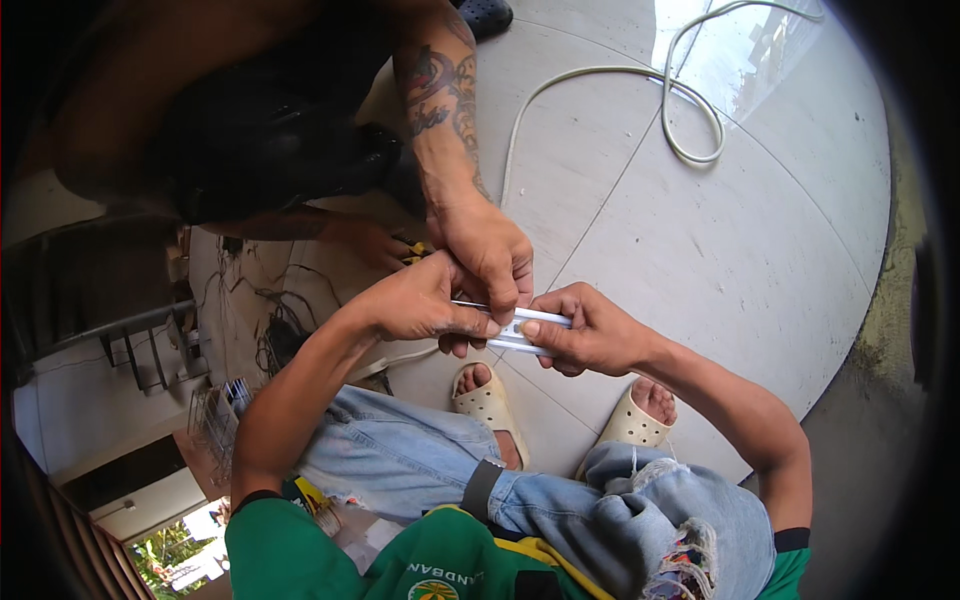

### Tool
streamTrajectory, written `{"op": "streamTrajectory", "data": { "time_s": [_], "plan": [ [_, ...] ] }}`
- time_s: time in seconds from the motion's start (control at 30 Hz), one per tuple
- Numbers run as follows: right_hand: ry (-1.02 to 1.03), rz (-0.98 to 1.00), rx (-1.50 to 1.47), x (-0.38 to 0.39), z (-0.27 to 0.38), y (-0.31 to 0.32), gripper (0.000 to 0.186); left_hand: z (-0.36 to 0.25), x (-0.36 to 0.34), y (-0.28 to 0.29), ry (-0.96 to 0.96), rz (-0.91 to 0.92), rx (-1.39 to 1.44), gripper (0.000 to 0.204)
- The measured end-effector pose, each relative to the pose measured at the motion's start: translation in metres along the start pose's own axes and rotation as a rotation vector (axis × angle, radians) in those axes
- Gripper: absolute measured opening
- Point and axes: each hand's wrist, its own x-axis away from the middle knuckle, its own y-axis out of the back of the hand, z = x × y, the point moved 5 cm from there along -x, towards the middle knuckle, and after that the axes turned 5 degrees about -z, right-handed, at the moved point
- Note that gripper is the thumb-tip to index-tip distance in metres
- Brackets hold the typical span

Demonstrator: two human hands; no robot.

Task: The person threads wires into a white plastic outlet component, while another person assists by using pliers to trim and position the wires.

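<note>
My left hand (430,305) and my right hand (585,330) both grip a short white channel piece (512,341), my thumbs resting on it. My left hand is at its left end, my right at its right. A co-worker's tattooed-forearm hand (485,250) reaches from above, fingers at the piece between my hands, overlapping my left fingers. The co-worker's other hand (375,245) is behind, near a yellow-and-black tool (416,249), partly hidden.
A pale cable (688,155) loops over the tiled floor (730,280). Dark tangled wires (290,305) and a wire rack (210,435) lie to the left. My feet in cream sandals (485,405) are below my hands. The crouching co-worker (270,120) occupies the upper left.
</note>
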Motion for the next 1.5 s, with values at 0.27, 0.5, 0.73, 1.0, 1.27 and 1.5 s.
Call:
{"op": "streamTrajectory", "data": {
  "time_s": [0.27, 0.5, 0.73, 1.0, 1.27, 1.5],
  "plan": [
    [-0.023, -0.072, -0.09, -0.007, 0.0, -0.006, 0.035, 0.015, 0.053, 0.025, -0.069, -0.442, 0.16, 0.046],
    [0.005, -0.196, -0.097, -0.013, -0.002, -0.009, 0.031, 0.084, 0.063, -0.052, -0.191, -0.812, 0.817, 0.034],
    [0.006, -0.244, 0.014, -0.034, -0.018, -0.003, 0.028, 0.084, 0.013, -0.064, -0.257, -0.736, 0.931, 0.021],
    [0.113, -0.325, 0.098, -0.044, -0.022, -0.001, 0.03, 0.083, -0.016, -0.071, -0.147, -1.145, 0.814, 0.025],
    [0.133, -0.388, 0.138, -0.055, -0.038, -0.001, 0.033, 0.099, -0.027, -0.058, -0.212, -1.241, 0.806, 0.025],
    [0.106, -0.371, 0.028, -0.064, -0.037, -0.003, 0.028, 0.098, -0.037, -0.05, -0.276, -1.297, 0.866, 0.024]
  ]
}}
